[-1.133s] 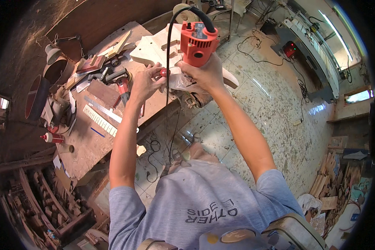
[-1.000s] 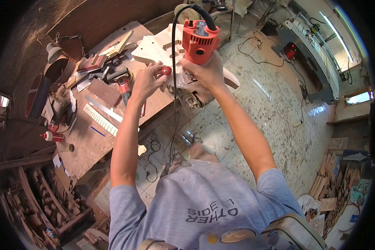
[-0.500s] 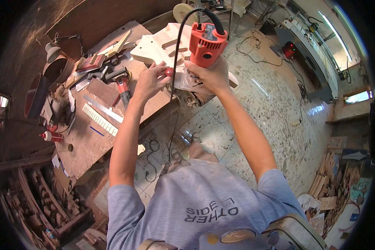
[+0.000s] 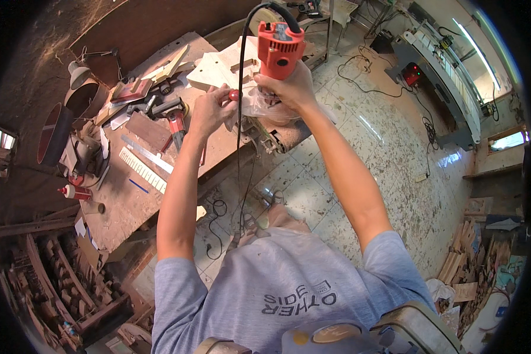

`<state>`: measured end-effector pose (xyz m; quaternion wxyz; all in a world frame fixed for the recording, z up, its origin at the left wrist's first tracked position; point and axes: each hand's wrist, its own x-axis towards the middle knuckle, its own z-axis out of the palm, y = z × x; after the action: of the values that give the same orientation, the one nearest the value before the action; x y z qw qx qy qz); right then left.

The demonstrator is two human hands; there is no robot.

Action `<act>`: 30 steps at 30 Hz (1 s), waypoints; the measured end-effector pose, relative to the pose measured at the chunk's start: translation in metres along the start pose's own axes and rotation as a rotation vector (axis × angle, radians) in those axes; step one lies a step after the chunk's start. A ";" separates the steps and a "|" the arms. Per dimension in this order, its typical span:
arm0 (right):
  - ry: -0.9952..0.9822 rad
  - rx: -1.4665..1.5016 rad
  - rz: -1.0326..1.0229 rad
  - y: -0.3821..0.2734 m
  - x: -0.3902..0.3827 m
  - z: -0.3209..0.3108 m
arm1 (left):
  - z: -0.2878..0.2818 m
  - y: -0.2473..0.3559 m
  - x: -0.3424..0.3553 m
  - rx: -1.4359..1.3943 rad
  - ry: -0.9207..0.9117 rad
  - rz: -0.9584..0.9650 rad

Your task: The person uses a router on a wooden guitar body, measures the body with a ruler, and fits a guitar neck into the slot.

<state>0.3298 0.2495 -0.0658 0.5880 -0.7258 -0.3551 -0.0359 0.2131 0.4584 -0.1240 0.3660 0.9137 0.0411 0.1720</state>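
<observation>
My right hand (image 4: 292, 89) is wrapped round the body of an orange-red power router (image 4: 280, 50), which stands upright over a pale wooden workpiece (image 4: 212, 71) with cut-out slots. My left hand (image 4: 211, 111) has its fingers closed at the router's red side knob (image 4: 233, 95), gripping it. A cloudy clear plastic piece (image 4: 255, 106) surrounds the router's lower part; the cutting point is hidden under it and my right hand. The black power cord (image 4: 238, 141) arches from the router's top and hangs down between my arms, past the bench edge toward the floor.
The cluttered bench (image 4: 118, 218) holds an angle grinder (image 4: 177, 123), steel ruler (image 4: 147, 153), slotted pale strip (image 4: 141, 170) and glue bottle (image 4: 76, 192). Wood offcuts (image 4: 59, 283) lie lower left. A grey machine (image 4: 430, 82) stands right, with cables (image 4: 430, 130) on the tiled floor (image 4: 360, 153).
The router and both hands shifted a little rightward, then moved back left and farther away from me across the workpiece. My grips look the same.
</observation>
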 end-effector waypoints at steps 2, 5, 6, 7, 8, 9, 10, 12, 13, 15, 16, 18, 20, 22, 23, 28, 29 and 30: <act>-0.006 -0.043 -0.030 -0.010 -0.015 -0.009 | 0.007 0.006 -0.011 -0.012 0.023 0.006; -0.002 -0.001 0.070 -0.026 -0.041 -0.025 | 0.010 0.021 -0.024 0.013 -0.036 0.100; 0.009 0.026 0.087 -0.033 -0.049 -0.027 | 0.009 0.027 -0.031 0.038 -0.039 0.123; 0.005 0.074 0.136 -0.042 -0.054 -0.031 | 0.008 0.035 -0.035 0.069 -0.052 0.149; -0.001 0.081 0.147 -0.046 -0.062 -0.037 | 0.004 0.042 -0.045 0.012 -0.066 0.171; 0.003 0.082 0.156 -0.051 -0.070 -0.050 | -0.002 0.054 -0.053 -0.050 -0.083 0.205; -0.003 0.090 0.164 -0.055 -0.078 -0.059 | -0.008 0.060 -0.063 -0.106 -0.097 0.229; -0.015 0.094 0.203 -0.076 -0.093 -0.082 | -0.019 0.055 -0.078 -0.137 0.022 0.121; -0.020 0.090 0.227 -0.084 -0.100 -0.096 | -0.022 0.049 -0.082 -0.157 0.083 0.018; 0.071 -0.021 0.201 -0.090 -0.116 -0.122 | -0.015 0.043 -0.084 -0.138 0.231 0.034; 0.111 -0.080 0.212 -0.101 -0.120 -0.125 | -0.009 0.043 -0.083 -0.081 0.258 0.110; 0.200 -0.203 0.236 -0.130 -0.125 -0.132 | 0.010 0.056 -0.078 0.028 0.303 0.268; 0.209 -0.414 0.122 -0.144 -0.132 -0.147 | 0.031 0.083 -0.071 0.020 0.171 0.264; 0.223 -0.546 0.042 -0.149 -0.139 -0.153 | 0.059 0.081 -0.060 0.200 0.217 0.463; 0.238 -0.581 0.024 -0.151 -0.141 -0.155 | 0.070 0.080 -0.060 0.300 0.211 0.478; 0.276 -0.605 0.035 -0.154 -0.156 -0.163 | 0.096 0.066 -0.064 0.279 0.059 0.607; 0.292 -0.600 0.027 -0.154 -0.158 -0.163 | 0.095 0.063 -0.069 0.160 -0.226 0.554; 0.305 -0.593 0.019 -0.155 -0.159 -0.163 | 0.094 0.066 -0.074 0.090 -0.164 0.533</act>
<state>0.1843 0.0400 0.0375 0.3976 -0.8551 -0.2302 -0.2402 0.1728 0.3337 -0.1629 0.2689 0.9184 -0.2228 0.1859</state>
